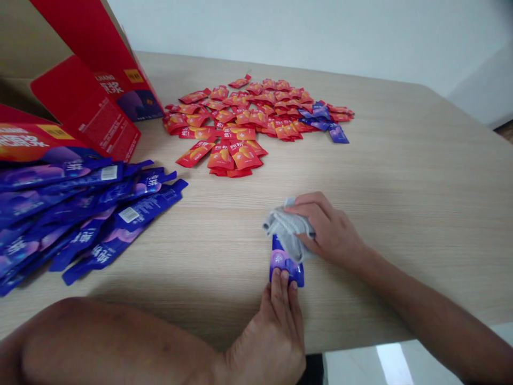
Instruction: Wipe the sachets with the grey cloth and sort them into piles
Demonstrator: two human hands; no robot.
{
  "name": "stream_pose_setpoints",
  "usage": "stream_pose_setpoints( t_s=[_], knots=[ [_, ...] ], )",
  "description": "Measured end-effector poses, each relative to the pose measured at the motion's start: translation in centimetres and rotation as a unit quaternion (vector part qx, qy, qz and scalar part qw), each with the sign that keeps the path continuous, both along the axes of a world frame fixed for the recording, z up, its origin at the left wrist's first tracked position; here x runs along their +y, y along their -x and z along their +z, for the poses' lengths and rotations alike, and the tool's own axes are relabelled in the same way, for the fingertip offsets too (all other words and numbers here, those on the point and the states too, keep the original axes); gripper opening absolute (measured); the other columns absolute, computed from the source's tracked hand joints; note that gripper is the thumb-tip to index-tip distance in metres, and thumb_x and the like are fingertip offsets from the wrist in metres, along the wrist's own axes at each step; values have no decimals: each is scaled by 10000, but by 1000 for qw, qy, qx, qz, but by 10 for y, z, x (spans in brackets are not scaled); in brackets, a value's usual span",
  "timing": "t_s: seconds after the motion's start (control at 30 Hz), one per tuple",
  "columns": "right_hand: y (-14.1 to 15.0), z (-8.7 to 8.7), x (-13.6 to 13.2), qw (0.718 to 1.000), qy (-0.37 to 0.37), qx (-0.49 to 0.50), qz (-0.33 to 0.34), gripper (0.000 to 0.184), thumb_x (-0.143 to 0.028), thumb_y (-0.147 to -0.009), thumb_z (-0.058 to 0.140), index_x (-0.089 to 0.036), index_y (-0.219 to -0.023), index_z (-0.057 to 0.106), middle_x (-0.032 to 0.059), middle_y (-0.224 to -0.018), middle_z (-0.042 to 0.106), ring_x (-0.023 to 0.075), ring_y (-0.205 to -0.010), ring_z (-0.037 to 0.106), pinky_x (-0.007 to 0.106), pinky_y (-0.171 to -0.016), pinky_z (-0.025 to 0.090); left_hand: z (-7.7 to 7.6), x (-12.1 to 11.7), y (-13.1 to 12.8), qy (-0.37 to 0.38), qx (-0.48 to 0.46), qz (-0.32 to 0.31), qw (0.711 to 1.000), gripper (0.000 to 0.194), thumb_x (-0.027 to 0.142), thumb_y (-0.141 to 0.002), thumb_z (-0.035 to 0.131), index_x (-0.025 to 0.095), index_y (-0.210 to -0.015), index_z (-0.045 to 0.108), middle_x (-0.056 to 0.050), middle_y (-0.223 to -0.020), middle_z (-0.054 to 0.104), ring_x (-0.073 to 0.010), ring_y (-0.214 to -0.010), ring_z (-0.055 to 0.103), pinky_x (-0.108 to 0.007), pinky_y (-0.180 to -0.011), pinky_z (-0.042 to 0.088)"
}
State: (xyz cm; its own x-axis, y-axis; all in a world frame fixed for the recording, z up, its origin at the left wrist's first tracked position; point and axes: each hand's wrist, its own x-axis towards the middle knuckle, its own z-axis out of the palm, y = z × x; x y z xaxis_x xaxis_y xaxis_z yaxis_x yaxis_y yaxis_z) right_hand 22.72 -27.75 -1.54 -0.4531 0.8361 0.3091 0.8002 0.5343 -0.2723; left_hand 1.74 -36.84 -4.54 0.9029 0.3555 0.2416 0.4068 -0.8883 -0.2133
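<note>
A small purple sachet point(279, 259) lies flat on the table in front of me. The outstretched fingers of my left hand point(276, 331) press together on its near end and hold it down. Closed around a crumpled grey cloth point(286, 227), my right hand point(331, 230) rests this cloth over the sachet's far end. The cloth hides that part of the print.
Many red sachets point(240, 115) are spread across the back, with several purple sachets point(320, 115) at their right side. Flattened purple cartons point(120, 219) pile up at left, before an open red box point(86, 101). The wooden table point(401, 187) meets a white wall point(320, 32).
</note>
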Motion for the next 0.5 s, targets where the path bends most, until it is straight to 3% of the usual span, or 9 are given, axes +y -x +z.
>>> stream_pose_setpoints(
  t_s=[0.1,0.2,0.33,0.5],
  knots=[
    [20,-2,-20,991,40,-30,127,242,-209,-977,534,-209,-1195,640,81,-1149,663,184,-991,659,283,-782,571,3,0,1,13,17,-16,1000,408,319,-919,566,-15,-1078,738,-285,-1037,741,-417,-971,727,-542,-850,472],
    [25,-11,-13,983,77,-70,153,228,-189,-972,547,-218,-1171,654,71,-1155,667,173,-966,665,275,-762,567,5,1,1,22,28,-9,999,424,330,-926,564,-16,-1099,737,-286,-1061,738,-418,-996,724,-539,-859,482],
    [2,-18,23,992,82,-91,8,274,-237,-959,580,-208,-1229,612,99,-1223,624,218,-1052,650,301,-755,579,5,0,2,6,19,-3,1000,542,401,-916,607,-57,-1192,696,-325,-1191,685,-433,-1130,684,-529,-915,486],
    [-30,-19,40,992,-6,-18,-123,296,-306,-984,529,-210,-1262,554,120,-1239,573,263,-1142,604,364,-832,569,16,14,2,40,24,-24,999,698,614,-913,599,-46,-1109,712,-315,-1105,716,-405,-1034,724,-475,-811,550]
  ],
)
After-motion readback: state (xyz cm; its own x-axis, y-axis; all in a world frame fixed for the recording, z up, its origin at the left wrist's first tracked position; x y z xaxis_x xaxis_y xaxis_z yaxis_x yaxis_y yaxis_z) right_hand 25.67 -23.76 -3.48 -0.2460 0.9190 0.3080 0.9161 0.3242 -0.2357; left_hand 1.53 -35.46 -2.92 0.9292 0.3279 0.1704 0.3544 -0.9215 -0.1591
